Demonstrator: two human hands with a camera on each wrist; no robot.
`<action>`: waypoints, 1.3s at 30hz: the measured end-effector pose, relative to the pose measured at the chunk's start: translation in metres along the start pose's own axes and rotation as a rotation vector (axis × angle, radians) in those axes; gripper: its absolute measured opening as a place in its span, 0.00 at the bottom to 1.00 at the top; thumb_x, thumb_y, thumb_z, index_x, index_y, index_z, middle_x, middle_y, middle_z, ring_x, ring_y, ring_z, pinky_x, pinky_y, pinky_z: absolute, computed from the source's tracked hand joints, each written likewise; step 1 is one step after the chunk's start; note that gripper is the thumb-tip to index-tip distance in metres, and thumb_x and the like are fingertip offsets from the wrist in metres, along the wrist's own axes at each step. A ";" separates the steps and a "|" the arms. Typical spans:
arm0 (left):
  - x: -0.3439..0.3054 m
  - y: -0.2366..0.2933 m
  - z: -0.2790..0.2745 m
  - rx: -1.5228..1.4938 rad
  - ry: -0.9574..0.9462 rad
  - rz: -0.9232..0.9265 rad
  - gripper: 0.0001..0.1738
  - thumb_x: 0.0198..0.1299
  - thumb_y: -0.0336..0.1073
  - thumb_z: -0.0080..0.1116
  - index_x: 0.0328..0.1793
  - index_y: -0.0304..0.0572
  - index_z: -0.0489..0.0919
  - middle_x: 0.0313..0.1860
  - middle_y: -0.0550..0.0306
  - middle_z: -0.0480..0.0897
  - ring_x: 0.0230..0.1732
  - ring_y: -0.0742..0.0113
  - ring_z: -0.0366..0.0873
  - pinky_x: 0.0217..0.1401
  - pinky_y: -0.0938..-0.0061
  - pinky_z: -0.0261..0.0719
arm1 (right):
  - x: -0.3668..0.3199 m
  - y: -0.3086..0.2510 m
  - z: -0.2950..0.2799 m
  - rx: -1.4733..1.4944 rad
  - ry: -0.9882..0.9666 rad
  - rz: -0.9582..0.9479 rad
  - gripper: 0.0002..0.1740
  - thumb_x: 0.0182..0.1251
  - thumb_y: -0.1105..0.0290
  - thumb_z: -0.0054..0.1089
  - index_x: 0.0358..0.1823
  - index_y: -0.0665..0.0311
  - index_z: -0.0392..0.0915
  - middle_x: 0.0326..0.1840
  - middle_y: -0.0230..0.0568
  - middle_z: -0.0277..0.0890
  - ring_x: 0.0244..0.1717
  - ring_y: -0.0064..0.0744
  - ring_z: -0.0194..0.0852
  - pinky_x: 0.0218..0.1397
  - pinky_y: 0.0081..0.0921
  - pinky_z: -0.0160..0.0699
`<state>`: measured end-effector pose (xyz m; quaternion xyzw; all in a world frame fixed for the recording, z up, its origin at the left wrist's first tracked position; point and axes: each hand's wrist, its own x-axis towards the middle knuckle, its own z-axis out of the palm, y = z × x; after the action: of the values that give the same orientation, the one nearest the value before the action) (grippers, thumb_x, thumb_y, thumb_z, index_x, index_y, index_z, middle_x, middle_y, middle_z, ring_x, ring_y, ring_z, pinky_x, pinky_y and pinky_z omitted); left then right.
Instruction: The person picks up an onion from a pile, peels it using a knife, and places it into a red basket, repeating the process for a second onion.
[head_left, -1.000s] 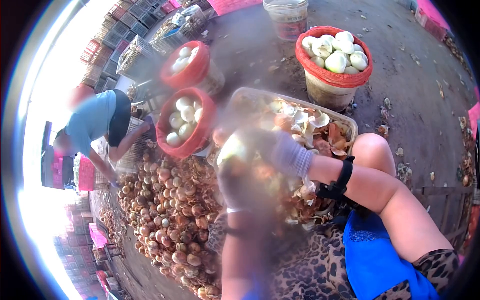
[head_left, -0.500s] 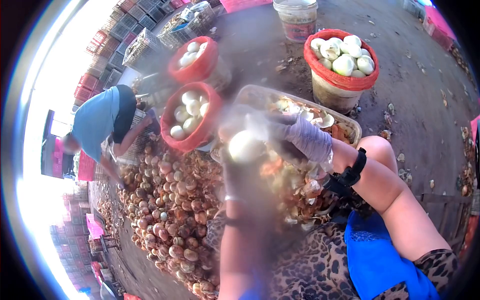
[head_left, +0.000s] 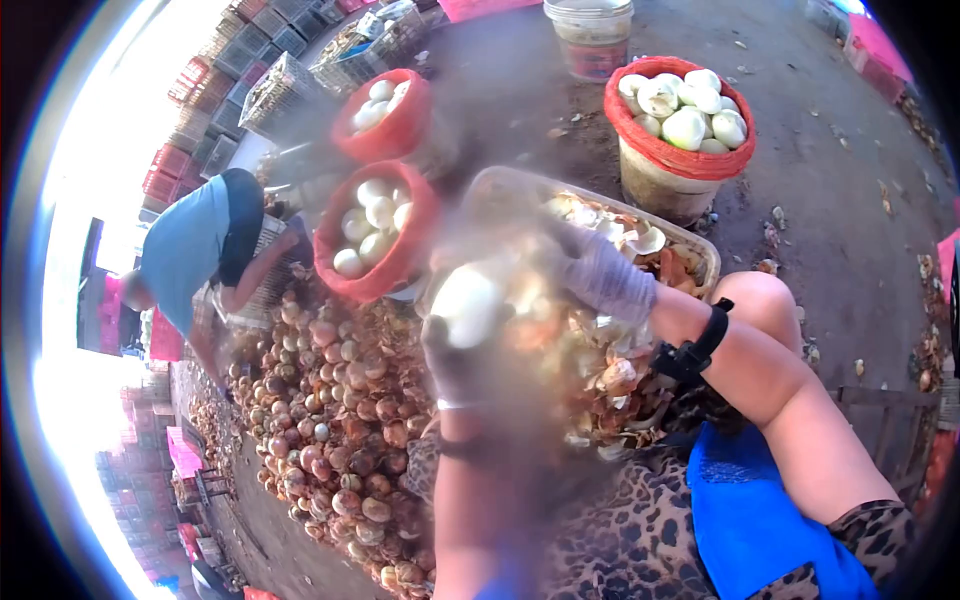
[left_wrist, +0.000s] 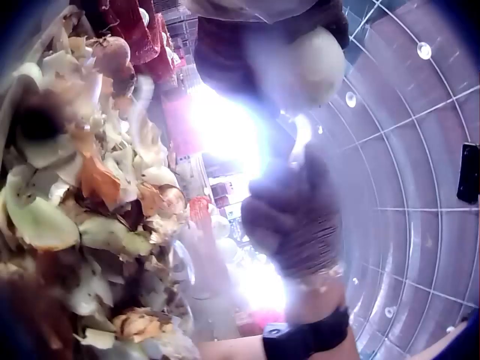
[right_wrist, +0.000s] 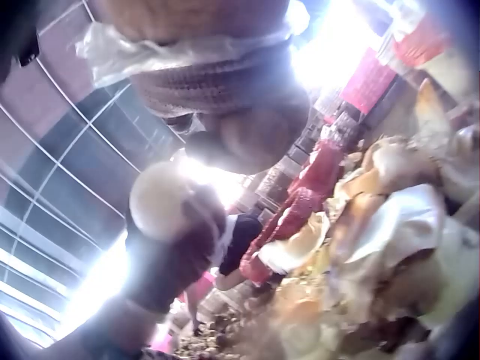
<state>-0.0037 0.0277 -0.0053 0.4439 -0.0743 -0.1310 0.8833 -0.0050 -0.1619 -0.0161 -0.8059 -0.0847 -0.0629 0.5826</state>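
A peeled white onion sits in the gloved left hand, whose fingers curl round it. The left wrist view shows the same onion at the top, and the right wrist view shows the left hand beneath it. Just to the right is the gloved right hand, over a tub of onion skins. Its fingers look bent in the right wrist view, with a small bright patch beside the right hand in the left wrist view; I cannot tell what it holds.
Unpeeled onions lie heaped at the left. Red-lined buckets of peeled onions stand ahead, one bucket right of the tub, another bucket left. A person bends over beyond the heap. Haze blurs the head view's middle.
The hands were close together around the onion. Now the left hand has it slightly lower and to the left, apart from the right hand. The other person has bent further down.
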 end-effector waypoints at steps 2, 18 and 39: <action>-0.005 0.004 0.018 0.116 -0.018 0.035 0.51 0.47 0.67 0.58 0.71 0.41 0.61 0.58 0.43 0.73 0.54 0.51 0.75 0.49 0.60 0.80 | 0.001 -0.009 0.005 0.124 -0.009 -0.092 0.16 0.67 0.60 0.55 0.49 0.63 0.76 0.40 0.41 0.78 0.32 0.29 0.77 0.37 0.28 0.77; 0.001 -0.011 0.025 0.014 -0.117 -0.275 0.48 0.57 0.73 0.42 0.68 0.36 0.63 0.61 0.48 0.71 0.60 0.55 0.70 0.57 0.57 0.75 | -0.011 -0.012 -0.012 0.034 -0.036 0.033 0.09 0.53 0.69 0.59 0.37 0.62 0.78 0.30 0.38 0.77 0.34 0.34 0.77 0.36 0.33 0.75; 0.001 -0.022 -0.003 -0.660 0.166 -0.310 0.42 0.59 0.71 0.44 0.65 0.43 0.66 0.56 0.53 0.73 0.53 0.58 0.74 0.50 0.64 0.77 | -0.028 -0.003 0.013 -0.235 0.001 -0.117 0.35 0.63 0.61 0.58 0.70 0.59 0.56 0.30 0.46 0.77 0.30 0.43 0.78 0.34 0.37 0.76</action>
<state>-0.0059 0.0168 -0.0249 0.1501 0.1120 -0.2437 0.9516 -0.0334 -0.1501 -0.0229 -0.8623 -0.1233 -0.1065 0.4795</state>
